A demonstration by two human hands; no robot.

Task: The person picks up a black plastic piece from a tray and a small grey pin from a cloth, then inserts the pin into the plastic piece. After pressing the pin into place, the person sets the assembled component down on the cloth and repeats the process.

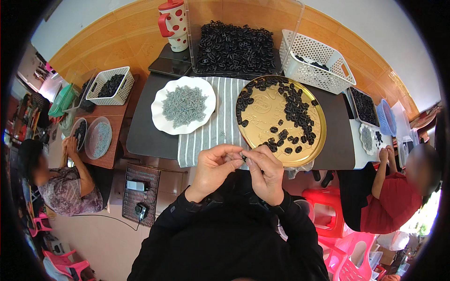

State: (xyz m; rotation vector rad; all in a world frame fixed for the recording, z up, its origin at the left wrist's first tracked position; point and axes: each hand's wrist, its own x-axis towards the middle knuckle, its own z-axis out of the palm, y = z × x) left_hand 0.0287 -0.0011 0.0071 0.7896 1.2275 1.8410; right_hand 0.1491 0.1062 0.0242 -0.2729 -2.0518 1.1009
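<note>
My left hand (213, 171) and my right hand (265, 172) meet in front of the table's near edge, fingertips pinched together. Between them shows a small black plastic part (244, 158), mostly covered by the fingers. Just beyond my right hand, a round gold tray (260, 124) carries many loose black oval parts with holes, gathered along its rim and right side. Farther left, a white scalloped plate (160, 122) holds a heap of small grey-blue screw-like pieces (185, 106). Under the plate and the tray's left edge lies a grey striped cloth (222, 117).
A clear bin (191, 47) full of black parts stands at the back, beside a white perforated basket (311, 77) and a red-dotted tumbler (177, 25). Two people sit at side tables, one left (65, 192), one right (393, 206). A red stool (328, 210) stands behind right.
</note>
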